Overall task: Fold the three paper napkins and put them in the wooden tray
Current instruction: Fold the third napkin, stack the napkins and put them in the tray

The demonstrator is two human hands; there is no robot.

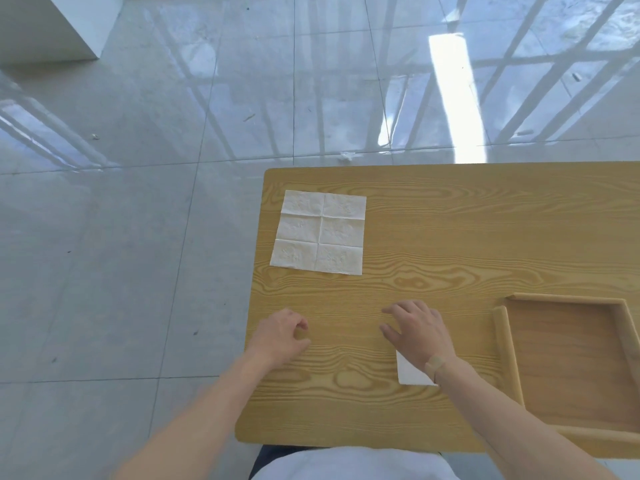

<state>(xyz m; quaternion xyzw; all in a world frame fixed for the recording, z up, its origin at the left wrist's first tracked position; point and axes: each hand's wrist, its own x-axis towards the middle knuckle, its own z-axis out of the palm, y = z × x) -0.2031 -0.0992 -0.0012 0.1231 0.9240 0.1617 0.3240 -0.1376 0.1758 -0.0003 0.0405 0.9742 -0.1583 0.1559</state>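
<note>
An unfolded white paper napkin [320, 232] lies flat near the table's far left corner, its crease lines showing. A folded white napkin [410, 373] lies on the table partly under my right hand [417, 332], which rests palm down with fingers spread. My left hand [282, 336] hovers at the table's left edge, fingers loosely curled, holding nothing. The wooden tray [505, 344] stands at the right of the table, and the part of it in view holds nothing. A third napkin is not visible.
The wooden table [450, 244] has its left edge beside my left hand. Beyond it is a glossy tiled floor [138, 237]. A white block [52, 26] stands at the far left on the floor.
</note>
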